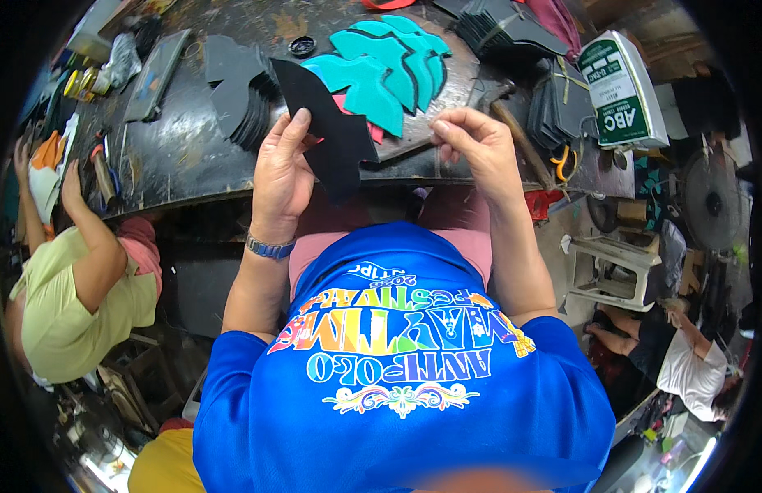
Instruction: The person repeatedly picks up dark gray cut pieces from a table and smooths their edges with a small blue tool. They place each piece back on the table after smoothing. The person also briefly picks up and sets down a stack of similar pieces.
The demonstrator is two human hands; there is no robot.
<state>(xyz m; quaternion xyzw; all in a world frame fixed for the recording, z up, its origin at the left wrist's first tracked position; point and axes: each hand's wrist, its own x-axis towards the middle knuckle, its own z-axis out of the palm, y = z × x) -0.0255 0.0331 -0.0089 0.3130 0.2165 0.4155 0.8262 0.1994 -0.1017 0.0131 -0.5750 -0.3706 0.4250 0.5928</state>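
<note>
Grasps a flat black piece (336, 135) in the left hand (285, 177), with the thumb pressed on its upper face and the other fingers mostly hidden beneath. Holds it by its left edge, tilted above the near edge of the table (192, 164), with a long point aimed to the upper left and a squared end to the right. Holds up the right hand (480, 148) to the right of the piece, apart from it, with thumb and forefinger nearly together and the rest curled loosely inward; cannot tell it as free or as pinching something thin. Shows teal pieces (373, 90) overlapping on a pale rounded board (463, 74), just beyond both hands. Includes also a stack of black pieces (237, 99) to the left and a wooden handle (525, 146) beside the right hand.
</note>
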